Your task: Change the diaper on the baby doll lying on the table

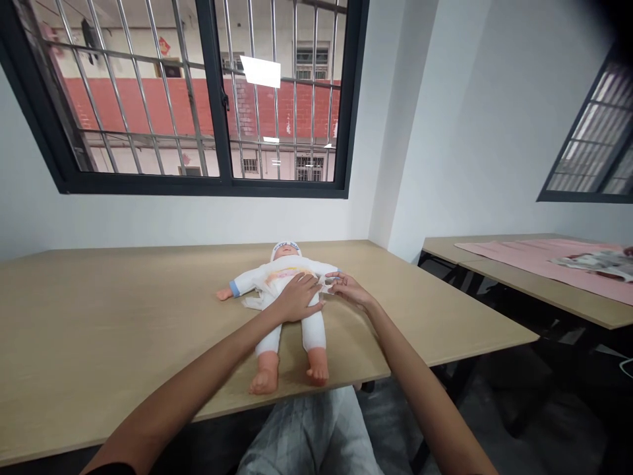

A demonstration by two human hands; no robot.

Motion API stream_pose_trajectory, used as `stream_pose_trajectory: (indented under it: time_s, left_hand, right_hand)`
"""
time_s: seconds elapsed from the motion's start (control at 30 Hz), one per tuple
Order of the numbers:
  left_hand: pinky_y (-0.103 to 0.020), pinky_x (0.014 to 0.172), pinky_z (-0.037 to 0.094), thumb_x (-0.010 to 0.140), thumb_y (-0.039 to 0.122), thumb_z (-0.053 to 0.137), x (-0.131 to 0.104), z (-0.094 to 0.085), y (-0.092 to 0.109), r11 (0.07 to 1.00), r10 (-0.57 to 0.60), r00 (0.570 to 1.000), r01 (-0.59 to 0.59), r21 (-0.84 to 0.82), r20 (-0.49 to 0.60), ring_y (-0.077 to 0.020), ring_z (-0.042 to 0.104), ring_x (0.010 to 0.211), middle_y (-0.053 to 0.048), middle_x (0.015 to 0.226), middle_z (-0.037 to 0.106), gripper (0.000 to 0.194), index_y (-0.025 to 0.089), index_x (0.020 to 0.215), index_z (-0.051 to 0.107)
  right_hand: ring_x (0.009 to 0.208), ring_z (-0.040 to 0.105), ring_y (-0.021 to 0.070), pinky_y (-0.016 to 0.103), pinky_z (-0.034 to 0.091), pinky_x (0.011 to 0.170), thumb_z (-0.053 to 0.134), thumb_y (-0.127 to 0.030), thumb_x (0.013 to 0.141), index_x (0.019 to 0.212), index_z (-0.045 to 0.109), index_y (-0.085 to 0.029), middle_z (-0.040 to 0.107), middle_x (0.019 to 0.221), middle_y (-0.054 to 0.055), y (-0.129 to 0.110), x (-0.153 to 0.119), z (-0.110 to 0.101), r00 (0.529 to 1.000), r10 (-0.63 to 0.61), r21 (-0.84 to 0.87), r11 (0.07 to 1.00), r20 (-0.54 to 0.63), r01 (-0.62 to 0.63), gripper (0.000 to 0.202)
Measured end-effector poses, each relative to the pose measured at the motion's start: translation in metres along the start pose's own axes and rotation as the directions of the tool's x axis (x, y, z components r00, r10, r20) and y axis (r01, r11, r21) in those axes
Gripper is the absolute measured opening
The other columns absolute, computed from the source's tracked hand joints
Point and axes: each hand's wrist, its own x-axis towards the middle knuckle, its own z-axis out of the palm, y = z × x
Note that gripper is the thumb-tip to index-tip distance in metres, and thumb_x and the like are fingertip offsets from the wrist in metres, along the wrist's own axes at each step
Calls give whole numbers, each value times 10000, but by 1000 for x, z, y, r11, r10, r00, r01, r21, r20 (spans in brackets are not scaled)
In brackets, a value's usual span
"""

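A baby doll lies on its back on the wooden table, head away from me and bare feet toward me. It wears a white outfit with blue cuffs and a white cap with lettering. Around its hips is what looks like a white diaper, one side flap spread out on the left. My left hand lies flat across the doll's lower belly, fingers stretched out. At the doll's hip on the right, my right hand pinches the diaper's other side tab between thumb and fingers.
The wooden table ends just below the doll's feet, at my lap. To the right, across a gap, stands another table with a pink cloth and a crumpled patterned fabric. A barred window is in the wall behind.
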Motion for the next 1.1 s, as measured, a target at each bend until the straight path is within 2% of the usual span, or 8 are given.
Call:
stream_pose_trajectory:
  time_s: [0.23, 0.53, 0.67, 0.8, 0.87, 0.93, 1.0, 1.1]
  left_hand:
    - [-418, 983, 311, 880, 447, 397, 1, 1, -1, 1000, -11, 1000, 11, -18, 17, -244, 476, 1061, -116, 1092, 565, 517, 119, 1278, 412]
    - [-447, 1042, 263, 889, 470, 384, 1, 2, -3, 999, -24, 1000, 24, -35, 10, -256, 396, 1235, -112, 1291, 506, 472, 156, 1220, 502]
    - [-510, 1049, 214, 914, 458, 322, 18, 1, -4, 996, -87, 992, 90, -28, 96, -258, 382, 1262, -66, 1164, 615, 417, 192, 1019, 625]
    - [-569, 1024, 195, 865, 438, 413, 42, 8, -5, 993, -115, 962, 109, 36, 248, -280, 478, 1165, -73, 903, 698, 378, 184, 726, 656]
    - [-577, 1010, 205, 839, 442, 447, 50, 12, -5, 993, -119, 951, 111, 44, 285, -274, 536, 1076, -54, 795, 698, 352, 196, 685, 647]
    - [-579, 998, 217, 839, 459, 443, 53, 13, -5, 991, -133, 945, 125, 47, 300, -274, 552, 1032, -52, 798, 692, 360, 199, 696, 647]
    - [-576, 993, 222, 848, 485, 431, 51, 11, -2, 988, -150, 952, 138, 62, 268, -290, 524, 1070, -79, 906, 679, 381, 189, 759, 654]
    - [-522, 984, 263, 865, 503, 413, 43, 2, 4, 984, -137, 987, 126, 126, 86, -289, 506, 1068, -119, 1009, 632, 412, 161, 870, 642]
  right_hand:
    - [642, 560, 102, 242, 444, 720, 719, -192, 598, 1027, 600, -183, 600, 652, -37, 0, 1, 0, 1000, 0, -35, 999, 8, 0, 445]
    - [661, 543, 108, 227, 421, 695, 680, -215, 627, 1041, 608, -185, 560, 633, -42, -4, -2, 5, 999, -35, -33, 999, 34, 36, 421]
    - [598, 510, 102, 224, 420, 666, 670, -203, 610, 1015, 616, -201, 506, 561, -68, -5, -2, 6, 999, -52, -57, 997, -2, 52, 409]
    - [639, 539, 107, 219, 450, 646, 657, -184, 608, 1004, 602, -213, 571, 657, -40, -3, 0, 5, 999, -17, 30, 999, -47, 19, 401]
    - [675, 563, 114, 233, 480, 663, 654, -168, 607, 997, 590, -199, 594, 711, -19, -2, 1, 5, 999, 8, 106, 994, -52, -3, 396]
    - [685, 582, 121, 258, 511, 678, 659, -154, 605, 982, 580, -185, 599, 729, -8, -1, 1, 5, 996, 37, 180, 983, -78, -23, 387]
    - [646, 586, 118, 264, 533, 652, 671, -148, 608, 949, 573, -183, 588, 711, -11, -1, 1, 6, 992, 64, 238, 971, -109, -36, 357]
    - [593, 570, 97, 260, 553, 655, 686, -156, 626, 835, 571, -180, 561, 679, -23, 0, 2, 7, 988, 75, 288, 957, -134, -34, 240]
